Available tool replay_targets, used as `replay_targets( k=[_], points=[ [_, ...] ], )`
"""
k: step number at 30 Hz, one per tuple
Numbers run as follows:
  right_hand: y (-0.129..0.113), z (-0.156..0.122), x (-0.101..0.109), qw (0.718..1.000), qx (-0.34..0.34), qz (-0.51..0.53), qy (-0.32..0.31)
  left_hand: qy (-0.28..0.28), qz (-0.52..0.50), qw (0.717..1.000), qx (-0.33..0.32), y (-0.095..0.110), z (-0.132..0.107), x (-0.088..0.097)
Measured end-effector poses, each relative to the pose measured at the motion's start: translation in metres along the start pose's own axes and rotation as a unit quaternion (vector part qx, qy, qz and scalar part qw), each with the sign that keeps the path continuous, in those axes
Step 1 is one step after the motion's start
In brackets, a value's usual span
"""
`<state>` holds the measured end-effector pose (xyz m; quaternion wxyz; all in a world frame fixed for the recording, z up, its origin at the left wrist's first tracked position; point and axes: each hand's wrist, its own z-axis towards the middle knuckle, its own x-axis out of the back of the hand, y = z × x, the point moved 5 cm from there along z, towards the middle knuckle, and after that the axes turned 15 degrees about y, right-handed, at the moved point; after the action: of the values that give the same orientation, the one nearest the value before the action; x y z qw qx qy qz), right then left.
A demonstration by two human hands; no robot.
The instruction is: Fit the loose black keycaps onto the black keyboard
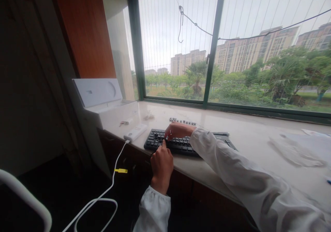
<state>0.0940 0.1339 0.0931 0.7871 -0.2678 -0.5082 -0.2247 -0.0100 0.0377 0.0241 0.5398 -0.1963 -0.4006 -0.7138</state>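
A black keyboard [186, 149] lies on the pale sill, with some keycaps off and bare key places showing. My left hand [162, 161] comes in over its front edge, index finger stretched to the keys and the other fingers curled. From the right, my right hand [178, 130] bends down over the keys, its fingers drawn together. The fingertips of both hands meet at the left part of the keyboard. Whatever small thing they may hold is hidden. Behind the right hand, loose keycaps [190, 123] lie in rows.
An open white box [116, 111] stands left on the marble sill [258, 156]. Before it lies a white power bank [135, 132] with a white cable [113, 177] hanging off the edge. Clear plastic wrapping [297, 151] lies at right. A window [176, 83] is behind.
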Motion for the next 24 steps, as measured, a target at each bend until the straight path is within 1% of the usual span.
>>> replay_targets(
  k=[9, 19, 24],
  points=[
    [-0.002, -0.002, 0.004, 0.999, 0.041, -0.024, -0.003, -0.003, 0.001, 1.000, 0.007, 0.001, 0.000, 0.003],
    [-0.025, 0.001, 0.008, 0.993, 0.076, -0.094, 0.010, 0.003, -0.008, 1.000, 0.000, 0.000, -0.001, 0.002],
    [-0.022, 0.001, 0.006, 0.992, 0.083, -0.090, 0.006, 0.004, -0.010, 1.000, 0.002, 0.000, -0.001, 0.002]
  ],
)
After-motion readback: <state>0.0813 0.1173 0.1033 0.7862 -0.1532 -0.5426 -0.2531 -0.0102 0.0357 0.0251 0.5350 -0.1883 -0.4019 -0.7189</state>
